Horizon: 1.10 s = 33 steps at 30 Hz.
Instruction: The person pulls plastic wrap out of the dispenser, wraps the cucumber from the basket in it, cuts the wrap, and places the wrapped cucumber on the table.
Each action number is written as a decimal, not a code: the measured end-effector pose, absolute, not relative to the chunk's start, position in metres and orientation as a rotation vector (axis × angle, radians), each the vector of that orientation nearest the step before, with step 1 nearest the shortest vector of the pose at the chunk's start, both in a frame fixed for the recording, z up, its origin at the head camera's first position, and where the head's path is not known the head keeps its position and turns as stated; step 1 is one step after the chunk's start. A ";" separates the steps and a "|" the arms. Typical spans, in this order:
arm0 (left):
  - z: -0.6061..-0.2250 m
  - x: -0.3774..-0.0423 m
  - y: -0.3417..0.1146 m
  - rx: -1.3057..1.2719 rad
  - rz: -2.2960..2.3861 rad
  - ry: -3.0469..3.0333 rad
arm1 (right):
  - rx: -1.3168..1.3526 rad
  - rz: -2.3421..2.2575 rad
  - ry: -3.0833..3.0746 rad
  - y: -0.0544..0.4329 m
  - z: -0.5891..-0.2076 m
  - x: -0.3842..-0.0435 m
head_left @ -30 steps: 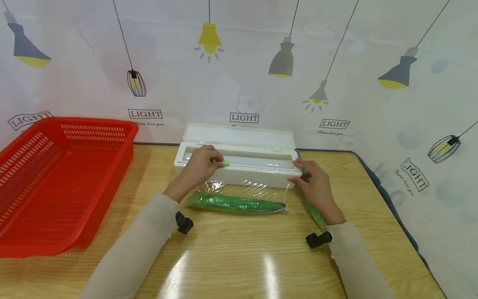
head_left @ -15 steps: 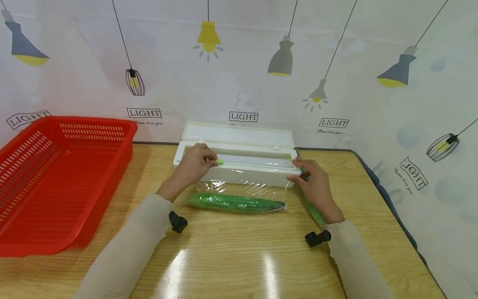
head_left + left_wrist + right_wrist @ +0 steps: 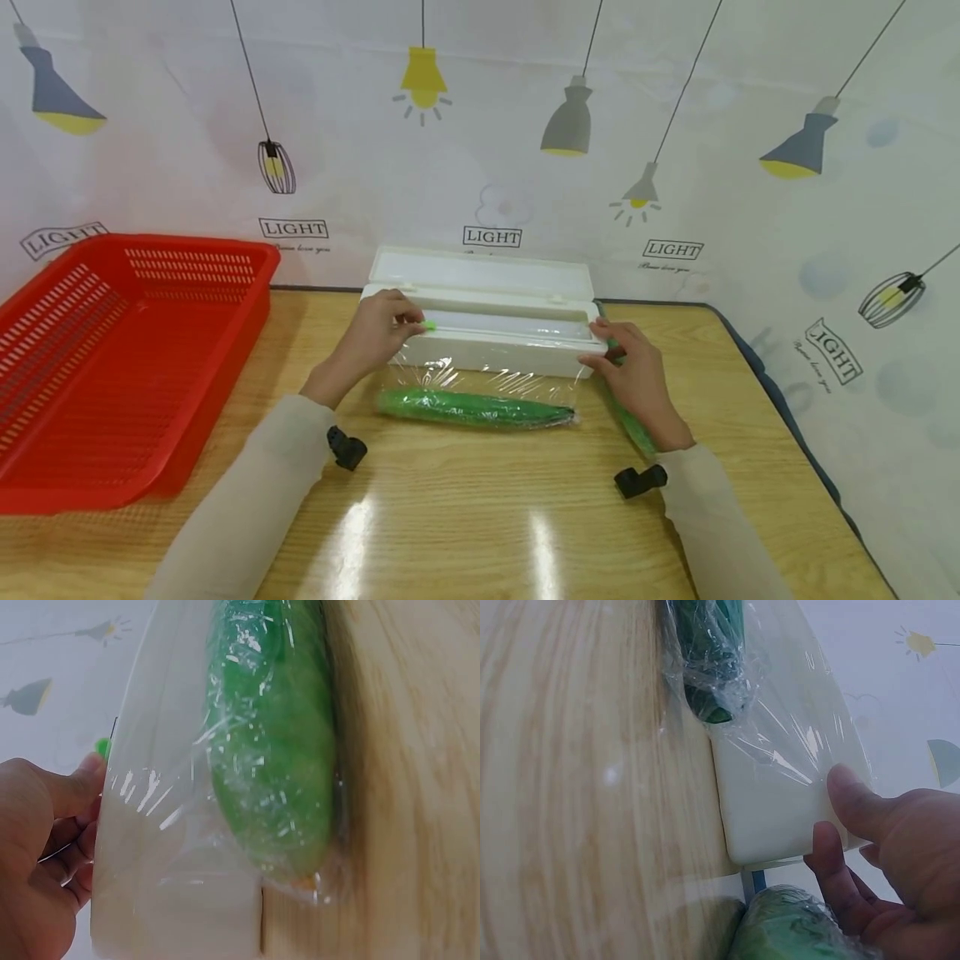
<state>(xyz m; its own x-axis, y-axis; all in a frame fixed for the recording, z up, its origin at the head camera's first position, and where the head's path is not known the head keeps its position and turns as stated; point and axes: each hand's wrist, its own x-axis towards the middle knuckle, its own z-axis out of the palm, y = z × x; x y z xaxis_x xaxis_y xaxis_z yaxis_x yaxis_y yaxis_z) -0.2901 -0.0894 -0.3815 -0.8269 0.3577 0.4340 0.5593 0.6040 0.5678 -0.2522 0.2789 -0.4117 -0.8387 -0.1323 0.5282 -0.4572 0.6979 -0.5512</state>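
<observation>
A white cling film dispenser (image 3: 487,354) stands with its lid raised and a roll inside. My left hand (image 3: 375,333) pinches the small green slider (image 3: 430,326) on its front edge; in the left wrist view the thumb lies against that slider (image 3: 103,747). With thumb and fingers, my right hand (image 3: 633,371) holds the dispenser's right end. Clear cling film (image 3: 517,385) stretches from the front edge down to a cucumber (image 3: 472,408) wrapped in it, lying in front of the box. A second cucumber (image 3: 780,930) in film lies by the right end, partly hidden under my right hand.
At the left stands a red perforated plastic basket (image 3: 202,350). Behind the wooden table (image 3: 465,508) hangs a white cloth (image 3: 360,167) printed with lamps, close behind the raised lid.
My left hand has slid leftward along the dispenser's front edge, taking the green slider with it. The right hand and the cucumbers stay in place.
</observation>
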 end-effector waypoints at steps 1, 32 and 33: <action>-0.381 -0.290 -0.090 -0.747 -1.043 -2.558 | 0.455 0.967 -2.451 0.279 -0.412 -0.252; -0.381 -0.285 -0.124 -0.658 -0.972 -2.573 | 0.447 0.973 -2.462 0.280 -0.416 -0.254; -0.381 -0.285 -0.125 -0.655 -0.979 -2.571 | 0.447 0.970 -2.459 0.280 -0.416 -0.254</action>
<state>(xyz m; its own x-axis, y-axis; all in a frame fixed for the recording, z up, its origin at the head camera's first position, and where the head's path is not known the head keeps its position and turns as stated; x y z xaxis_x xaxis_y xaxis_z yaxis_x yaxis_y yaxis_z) -0.2848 -0.1252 -0.3814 -0.8464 0.3042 0.4371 0.5179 0.6612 0.5428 -0.2543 0.2796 -0.4155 -0.8432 -0.1290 0.5218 -0.4504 0.6994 -0.5550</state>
